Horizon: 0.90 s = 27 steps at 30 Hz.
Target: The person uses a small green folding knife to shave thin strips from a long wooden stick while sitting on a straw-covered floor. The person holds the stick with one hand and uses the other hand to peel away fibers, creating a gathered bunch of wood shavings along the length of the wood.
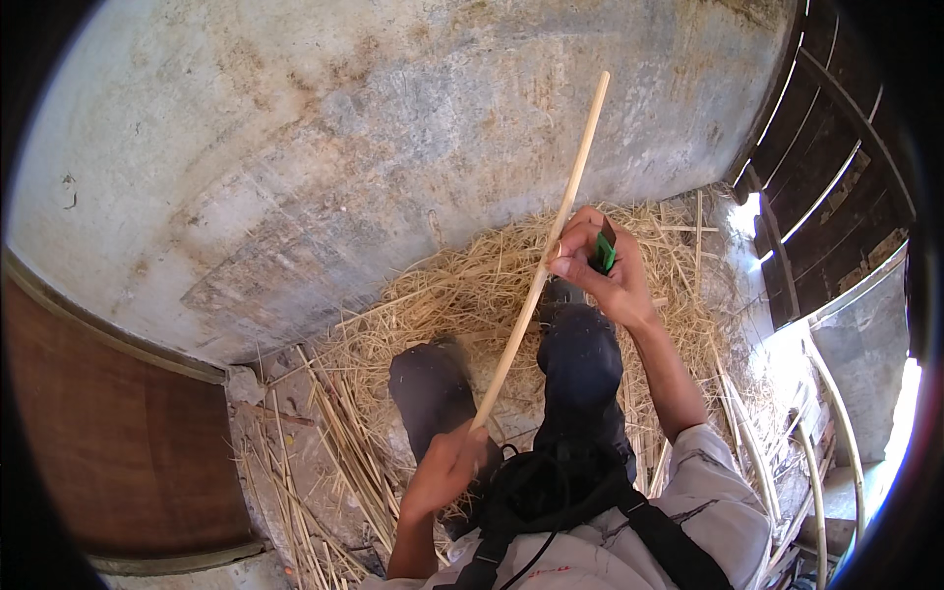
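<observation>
A long, pale, peeled wooden stick (526, 320) slants up and away from me, its far end in front of the wall. My left hand (447, 470) is closed around its near end, just above my left knee. My right hand (608, 267) is closed partway up the stick, thumb and fingertips against the wood. A small green and dark flat tool (605, 251) sticks out between the fingers of that hand. The rest of the tool is covered by the hand, so I cannot make out its exact kind.
Dry shavings (462, 270) are heaped on the floor around my legs. Thin cut strips (344, 447) lie left of me. A stained concrete wall (324, 147) stands ahead, with a brown door panel (118, 423) at left and dark wooden slats (836, 187) at right. Long curved poles (836, 413) lean at right.
</observation>
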Each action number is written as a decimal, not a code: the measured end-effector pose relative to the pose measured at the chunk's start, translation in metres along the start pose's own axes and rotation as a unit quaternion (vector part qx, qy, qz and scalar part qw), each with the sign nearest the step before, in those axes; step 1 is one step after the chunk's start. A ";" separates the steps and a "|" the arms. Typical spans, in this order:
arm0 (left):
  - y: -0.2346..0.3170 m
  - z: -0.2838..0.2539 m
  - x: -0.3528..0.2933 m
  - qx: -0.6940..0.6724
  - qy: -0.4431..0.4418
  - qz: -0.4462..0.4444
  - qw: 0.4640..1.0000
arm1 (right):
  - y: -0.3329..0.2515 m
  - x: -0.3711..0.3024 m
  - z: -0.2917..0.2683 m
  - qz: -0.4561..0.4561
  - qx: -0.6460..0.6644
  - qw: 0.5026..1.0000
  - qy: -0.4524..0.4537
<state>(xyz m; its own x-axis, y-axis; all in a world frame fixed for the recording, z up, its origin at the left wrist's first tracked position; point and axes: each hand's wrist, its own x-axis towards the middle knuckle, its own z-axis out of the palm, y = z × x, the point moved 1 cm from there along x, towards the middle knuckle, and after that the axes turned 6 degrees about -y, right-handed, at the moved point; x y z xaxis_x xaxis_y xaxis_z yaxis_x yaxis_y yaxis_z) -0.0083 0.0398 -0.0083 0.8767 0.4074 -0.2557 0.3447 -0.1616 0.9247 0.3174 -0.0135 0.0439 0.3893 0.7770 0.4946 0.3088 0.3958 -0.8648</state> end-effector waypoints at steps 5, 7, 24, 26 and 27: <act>0.000 0.000 0.001 0.004 0.035 -0.017 0.999 | -0.014 0.003 0.002 0.012 -0.142 0.989 -0.027; -0.002 -0.001 0.000 0.021 0.047 -0.034 0.998 | -0.016 0.003 0.004 -0.013 -0.188 0.982 -0.029; 0.016 0.000 -0.006 0.125 0.106 -0.018 0.986 | -0.005 -0.005 0.011 -0.112 -0.339 0.934 -0.010; 0.012 0.000 -0.007 0.148 0.112 -0.012 0.983 | -0.004 -0.003 0.009 -0.089 -0.349 0.932 -0.042; 0.008 0.000 -0.008 0.163 0.114 -0.005 0.980 | -0.004 -0.003 0.007 -0.077 -0.354 0.930 -0.058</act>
<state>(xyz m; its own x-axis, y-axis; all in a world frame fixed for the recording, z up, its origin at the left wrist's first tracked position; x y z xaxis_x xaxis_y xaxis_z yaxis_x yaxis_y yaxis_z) -0.0130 0.0354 0.0018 0.7876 0.5952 -0.1594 0.4744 -0.4208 0.7732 0.3092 -0.0135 0.0451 0.2093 0.8018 0.5598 0.8635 0.1171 -0.4906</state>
